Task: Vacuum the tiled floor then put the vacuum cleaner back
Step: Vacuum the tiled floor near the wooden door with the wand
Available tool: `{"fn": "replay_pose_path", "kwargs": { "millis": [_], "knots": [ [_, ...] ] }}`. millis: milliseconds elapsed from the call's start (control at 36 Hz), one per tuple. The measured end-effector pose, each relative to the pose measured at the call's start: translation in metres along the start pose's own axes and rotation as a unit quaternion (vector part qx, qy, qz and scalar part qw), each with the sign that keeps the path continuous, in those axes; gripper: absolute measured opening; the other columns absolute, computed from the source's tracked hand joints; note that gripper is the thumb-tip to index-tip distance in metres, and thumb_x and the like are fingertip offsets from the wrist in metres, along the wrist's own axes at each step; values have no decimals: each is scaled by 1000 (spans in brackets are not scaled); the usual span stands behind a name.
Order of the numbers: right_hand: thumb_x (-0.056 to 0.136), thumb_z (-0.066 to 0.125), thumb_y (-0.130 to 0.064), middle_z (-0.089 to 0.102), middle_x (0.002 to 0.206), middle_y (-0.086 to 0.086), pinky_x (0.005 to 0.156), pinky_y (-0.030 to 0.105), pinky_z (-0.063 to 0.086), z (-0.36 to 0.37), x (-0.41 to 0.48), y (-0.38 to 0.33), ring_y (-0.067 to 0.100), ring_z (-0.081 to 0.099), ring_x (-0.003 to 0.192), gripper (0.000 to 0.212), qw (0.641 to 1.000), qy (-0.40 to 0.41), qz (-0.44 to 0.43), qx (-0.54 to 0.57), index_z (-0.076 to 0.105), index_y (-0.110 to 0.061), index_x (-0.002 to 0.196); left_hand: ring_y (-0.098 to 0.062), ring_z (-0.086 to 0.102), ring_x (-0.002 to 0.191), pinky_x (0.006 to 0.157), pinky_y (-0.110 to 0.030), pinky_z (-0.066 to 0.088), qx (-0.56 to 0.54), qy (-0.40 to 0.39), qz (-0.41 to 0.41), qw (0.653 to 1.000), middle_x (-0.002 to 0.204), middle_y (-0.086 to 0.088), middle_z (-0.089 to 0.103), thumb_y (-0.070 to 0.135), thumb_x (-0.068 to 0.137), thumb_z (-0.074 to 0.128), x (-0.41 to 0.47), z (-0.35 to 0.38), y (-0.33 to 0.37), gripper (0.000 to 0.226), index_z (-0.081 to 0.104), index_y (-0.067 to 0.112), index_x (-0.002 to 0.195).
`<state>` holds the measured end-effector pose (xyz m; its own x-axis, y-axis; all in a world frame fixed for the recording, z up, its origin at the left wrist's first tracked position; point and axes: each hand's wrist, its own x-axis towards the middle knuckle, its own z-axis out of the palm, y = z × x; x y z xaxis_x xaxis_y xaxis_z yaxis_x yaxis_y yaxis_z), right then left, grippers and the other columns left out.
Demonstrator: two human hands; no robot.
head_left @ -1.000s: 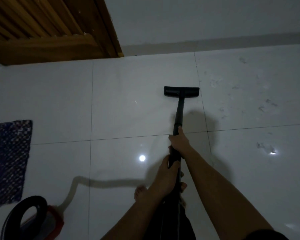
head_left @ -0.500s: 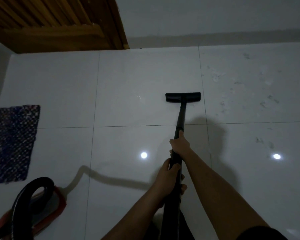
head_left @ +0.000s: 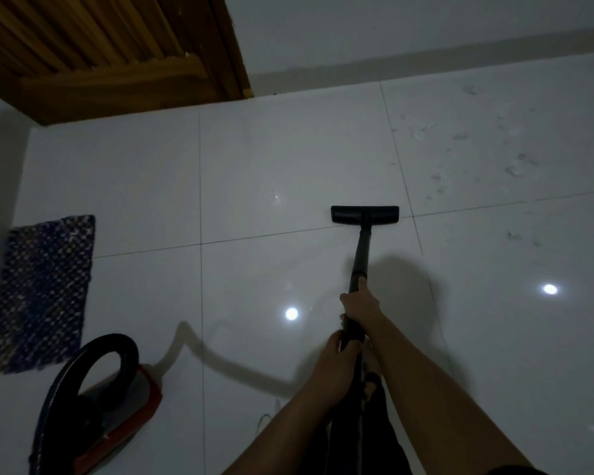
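A black vacuum wand (head_left: pixel 361 255) runs from my hands forward to a flat black floor nozzle (head_left: pixel 364 214), which rests on the white tiled floor (head_left: pixel 271 159) by a grout line. My right hand (head_left: pixel 360 303) grips the wand higher up, thumb along the tube. My left hand (head_left: pixel 335 366) is closed around the wand just below it. The red vacuum body (head_left: pixel 124 419) with its black looped hose (head_left: pixel 83 371) sits at the lower left.
A dark blue woven mat (head_left: pixel 40 293) lies at the left by the wall. A wooden slatted door (head_left: pixel 100 53) stands at the upper left, a white wall (head_left: pixel 408 25) beyond. Dusty scuff marks (head_left: pixel 477 156) spot the tiles to the right of the nozzle.
The nozzle has been drawn back toward me, from the far tile to the nearer grout line. The view has shifted, so the vacuum body and mat show more fully.
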<state>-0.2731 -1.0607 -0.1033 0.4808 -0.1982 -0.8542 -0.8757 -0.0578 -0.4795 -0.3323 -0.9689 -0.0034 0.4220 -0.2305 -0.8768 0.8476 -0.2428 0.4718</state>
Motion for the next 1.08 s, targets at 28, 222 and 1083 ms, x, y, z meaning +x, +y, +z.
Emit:
{"fn": "replay_pose_path", "kwargs": {
  "millis": [28, 222, 1083],
  "knots": [
    [95, 43, -7, 36, 110, 9, 50, 21, 41, 2, -4, 6, 9, 44, 63, 64, 1000, -1, 0, -1, 14, -20, 150, -20, 53, 61, 59, -30, 43, -2, -1, -2, 1000, 78, -8, 57, 25, 97, 40, -3, -1, -7, 25, 52, 16, 117],
    [95, 43, -6, 37, 108, 9, 51, 20, 38, 7, -29, 41, 8, 42, 61, 62, 1000, 9, -8, -9, 16, -19, 150, -17, 48, 54, 39, -18, 43, -38, -20, -5, 999, 78, -13, 51, 20, 100, 37, -28, 5, -41, 30, 43, 13, 129],
    [95, 47, -9, 57, 110, 15, 75, 41, 55, -53, -73, 137, 21, 55, 60, 68, 995, 74, 73, 0, 11, -16, 153, -18, 47, 47, 38, -19, 43, 47, -85, -32, 995, 73, -15, 49, 19, 100, 36, -62, 75, -100, 35, 38, 12, 134]
  ]
}}
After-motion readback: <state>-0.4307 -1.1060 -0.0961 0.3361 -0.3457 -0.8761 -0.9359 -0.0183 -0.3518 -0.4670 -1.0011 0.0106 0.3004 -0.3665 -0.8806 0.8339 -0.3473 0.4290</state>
